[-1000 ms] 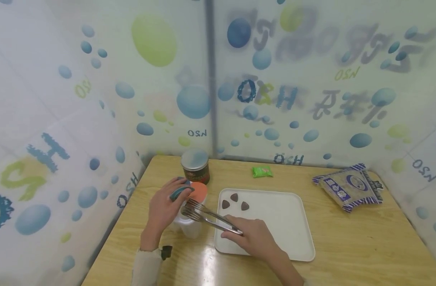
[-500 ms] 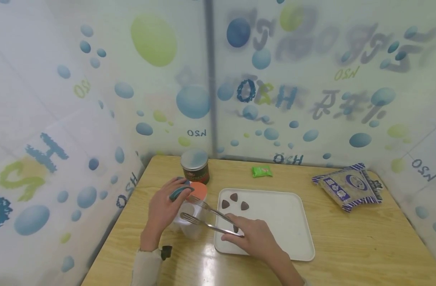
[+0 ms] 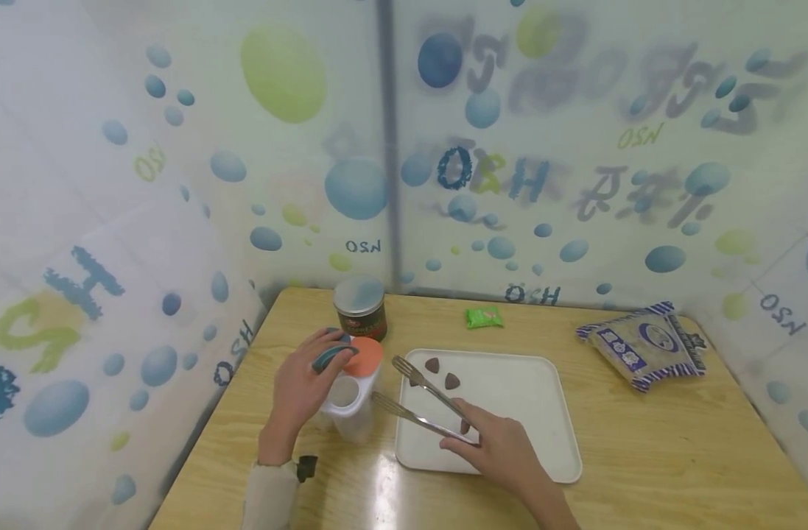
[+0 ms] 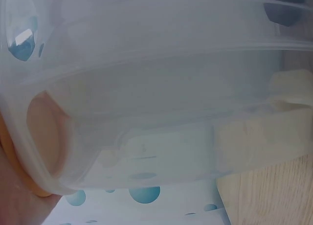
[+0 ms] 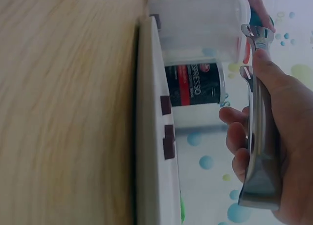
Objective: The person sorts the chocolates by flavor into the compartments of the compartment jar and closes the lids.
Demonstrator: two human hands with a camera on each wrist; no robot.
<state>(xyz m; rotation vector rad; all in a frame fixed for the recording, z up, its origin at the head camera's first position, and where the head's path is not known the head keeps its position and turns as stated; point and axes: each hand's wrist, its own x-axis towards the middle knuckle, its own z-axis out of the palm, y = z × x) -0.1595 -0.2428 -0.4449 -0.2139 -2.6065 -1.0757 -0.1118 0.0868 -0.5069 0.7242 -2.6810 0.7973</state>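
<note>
My left hand (image 3: 303, 384) grips a raised teal lid (image 3: 327, 358) on a translucent plastic storage container (image 3: 359, 419). Beside it an orange lid (image 3: 366, 355) covers another part of the top, and a round opening (image 3: 343, 392) faces up. The container's wall (image 4: 161, 88) fills the left wrist view. My right hand (image 3: 499, 447) holds metal tongs (image 3: 425, 425), their fork-like tips spread with nothing between them. Under the tongs lies a white tray (image 3: 516, 412). Several small brown triangular pieces (image 3: 452, 380) rest on it, some partly hidden by the tongs and hand.
A dark tin (image 3: 362, 313) with a silver lid stands behind the container, its label (image 5: 195, 83) readable in the right wrist view. At the back of the wooden table (image 3: 655, 449) is a green packet (image 3: 485, 317). A clear bag with blue stripes (image 3: 645, 346) lies at the right.
The tongs' tips have spread apart over the container's opening, then moved right, toward the tray, with my right hand. My left hand keeps its place on the teal lid.
</note>
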